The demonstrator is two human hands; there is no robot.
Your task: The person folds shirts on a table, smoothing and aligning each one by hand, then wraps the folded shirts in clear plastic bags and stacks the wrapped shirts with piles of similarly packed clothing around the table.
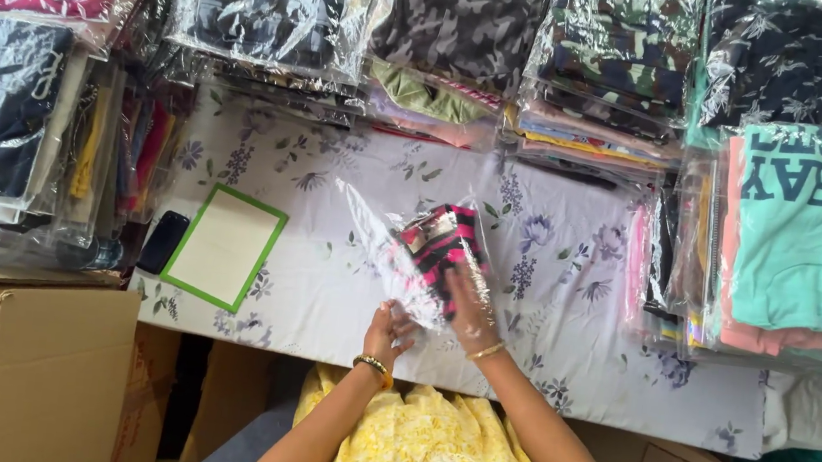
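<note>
While the left hand (pixel 388 331) pinches the near edge of a clear plastic bag (pixel 399 250), fingers closed on the film, the right hand (pixel 468 312) lies flat inside the bag's mouth, fingers open against a folded pink-and-black striped garment (pixel 444 249). Garment sits just beyond both hands, partly in the bag, over the floral tablecloth (pixel 355 185). A gold bangle shows on each wrist. Left of the hands: white card with green border (pixel 225 247), lying flat; dark phone (pixel 163 241) just beside it. Far edge of table: stacks of bagged camouflage garments (pixel 451 19), glossy wrap. Right: stack of bagged mint-green shirts (pixel 812 240) with dark block lettering and a small white tag with red. Left: bagged clothes standing on edge (pixel 86 160). Brown cardboard box (pixel 51 367) at lower left.
</note>
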